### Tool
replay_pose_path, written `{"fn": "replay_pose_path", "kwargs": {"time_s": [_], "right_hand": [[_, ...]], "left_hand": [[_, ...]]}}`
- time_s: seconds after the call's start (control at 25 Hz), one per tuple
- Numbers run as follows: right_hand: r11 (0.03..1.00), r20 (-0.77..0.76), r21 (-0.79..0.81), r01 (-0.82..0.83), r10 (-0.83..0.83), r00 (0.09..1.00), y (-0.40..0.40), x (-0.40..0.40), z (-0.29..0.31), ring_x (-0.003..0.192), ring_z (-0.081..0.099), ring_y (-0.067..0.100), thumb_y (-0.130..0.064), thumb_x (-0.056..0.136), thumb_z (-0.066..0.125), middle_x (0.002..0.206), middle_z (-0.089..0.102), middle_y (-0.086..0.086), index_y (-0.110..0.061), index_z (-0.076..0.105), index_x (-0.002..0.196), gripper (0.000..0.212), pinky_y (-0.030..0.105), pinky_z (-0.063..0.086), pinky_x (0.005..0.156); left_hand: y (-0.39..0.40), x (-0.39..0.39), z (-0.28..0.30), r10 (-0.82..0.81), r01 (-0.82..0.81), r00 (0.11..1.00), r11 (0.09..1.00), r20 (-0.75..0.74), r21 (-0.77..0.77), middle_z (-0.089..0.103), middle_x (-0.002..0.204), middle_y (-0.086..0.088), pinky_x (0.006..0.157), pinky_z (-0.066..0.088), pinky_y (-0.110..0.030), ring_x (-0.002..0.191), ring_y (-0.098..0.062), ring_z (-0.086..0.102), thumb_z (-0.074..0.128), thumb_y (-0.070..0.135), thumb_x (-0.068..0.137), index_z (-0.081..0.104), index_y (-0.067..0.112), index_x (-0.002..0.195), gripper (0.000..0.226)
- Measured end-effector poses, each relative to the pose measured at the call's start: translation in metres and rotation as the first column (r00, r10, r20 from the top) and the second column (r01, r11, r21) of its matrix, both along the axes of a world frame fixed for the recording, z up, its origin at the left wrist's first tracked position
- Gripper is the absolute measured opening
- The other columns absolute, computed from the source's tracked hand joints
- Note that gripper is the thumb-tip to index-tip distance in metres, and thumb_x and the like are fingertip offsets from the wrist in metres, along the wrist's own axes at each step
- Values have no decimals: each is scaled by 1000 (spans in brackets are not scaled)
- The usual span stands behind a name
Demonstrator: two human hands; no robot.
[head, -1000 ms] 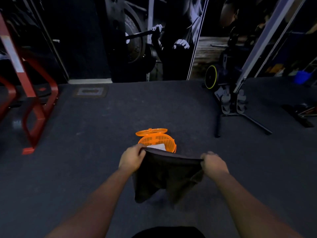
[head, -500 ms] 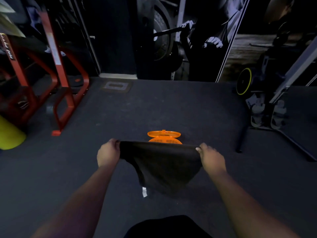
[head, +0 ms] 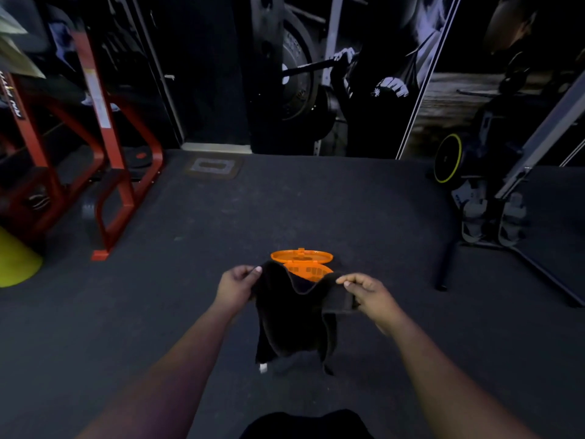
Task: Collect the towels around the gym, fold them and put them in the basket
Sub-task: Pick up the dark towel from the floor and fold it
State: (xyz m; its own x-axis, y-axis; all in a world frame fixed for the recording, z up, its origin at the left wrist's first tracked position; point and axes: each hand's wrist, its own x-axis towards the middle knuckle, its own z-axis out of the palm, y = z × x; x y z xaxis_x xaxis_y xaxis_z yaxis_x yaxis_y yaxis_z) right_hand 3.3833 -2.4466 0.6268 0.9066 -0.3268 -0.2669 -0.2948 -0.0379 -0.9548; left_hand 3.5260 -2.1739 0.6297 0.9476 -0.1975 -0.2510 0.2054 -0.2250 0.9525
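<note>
Black towel [head: 294, 315] held up w/ both arms out, left hand [head: 235, 288] pinching corner, right hand [head: 368, 293] pinching edge

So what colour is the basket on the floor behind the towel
Bright orange, the basket and its open lid alike; seen in the head view.

The towel [head: 294, 321] is black and soft. It hangs in the air between the two hands, and each hand pinches one top corner. The top edge sags down in the middle like a dip. The right corner is folded over flat near the right hand [head: 368, 294]. The left corner sits by the left hand [head: 237, 286]. The rest droops down below the hands, with a small white tag at the bottom left. The basket [head: 305, 269] is orange with little holes (its round lid is flipped open behind it). It sits on the floor just past the hands, partly hidden by the towel.
</note>
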Motion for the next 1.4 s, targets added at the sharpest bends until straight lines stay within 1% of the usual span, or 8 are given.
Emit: {"fn": "replay_pose_path", "kwargs": {"time_s": [0.12, 0.2, 0.28, 0.36, 0.56, 0.76, 0.96, 1.4], "right_hand": [[976, -3, 38, -216, 217, 976, 18, 11, 16, 86, 68, 19, 2, 98, 52, 86, 70, -4, -21, 70, 116, 34, 35, 60, 78], [894, -1, -355, -274, 293, 956, 27, 19, 19, 81, 68, 2, 2, 93, 60, 83, 72, -15, -27, 70, 113, 36, 26, 54, 74], [647, -4, -736, -200, 290, 957, 35, 26, 19, 80, 63, 0, -12, 88, 69, 85, 69, -19, -35, 72, 101, 27, 28, 51, 71], [510, 112, -857, -72, 321, 941, 43, 32, 19, 91, 56, 6, -24, 84, 75, 92, 63, -16, -33, 73, 93, 14, 27, 48, 77], [816, 208, -543, -201, 362, 908, 68, 44, 25, 82, 63, 1, -16, 88, 72, 84, 68, -14, -24, 71, 88, 8, 27, 52, 71], [789, 184, -604, -114, 277, 943, 83, 61, 27, 79, 67, 2, -30, 87, 77, 81, 73, -15, -25, 74, 90, 6, 28, 51, 70], [807, 205, -591, -20, 174, 963, 81, 64, 25, 85, 68, -3, -27, 86, 80, 87, 74, -18, -28, 77, 91, 5, 19, 51, 74], [832, 196, -545, -101, 244, 950, 91, 62, 34, 89, 69, -5, -32, 88, 78, 90, 74, -25, -36, 77, 91, 5, 24, 54, 80]], "left_hand": [[-16, -11, 5, -166, 159, 986, 972, -26, -172, 73, 75, -2, 60, 53, -24, 65, -12, 66, 61, 11, 101, 71, 4, 96, 14], [-21, -10, 4, -229, 234, 971, 969, 66, -77, 73, 78, -1, 64, 52, -24, 70, -11, 66, 64, 14, 100, 74, 9, 93, 13], [-22, -6, 2, -304, 257, 919, 945, 250, 204, 71, 85, 1, 73, 47, -23, 82, -6, 62, 68, 23, 97, 76, 18, 91, 12], [-21, -3, 3, -314, 197, 885, 922, 343, 334, 70, 86, 5, 74, 45, -24, 86, -2, 61, 68, 29, 96, 75, 23, 87, 12], [-19, -9, 18, -74, 74, 976, 997, 203, 6, 76, 76, 6, 67, 55, -22, 71, -4, 71, 79, 15, 87, 72, 17, 89, 7], [-21, -21, 31, -134, 87, 986, 924, -102, -372, 77, 77, -1, 57, 54, -20, 66, -9, 71, 71, 1, 91, 66, 4, 109, 18], [-9, -20, 26, -272, 123, 947, 801, -173, -585, 75, 110, -13, 77, 58, -25, 94, -19, 74, 58, -18, 91, 55, 6, 131, 47], [-6, -25, 15, 38, -68, 995, 939, -96, -337, 78, 93, -17, 78, 59, -35, 90, -33, 74, 70, 10, 94, 76, 2, 101, 12]]}}
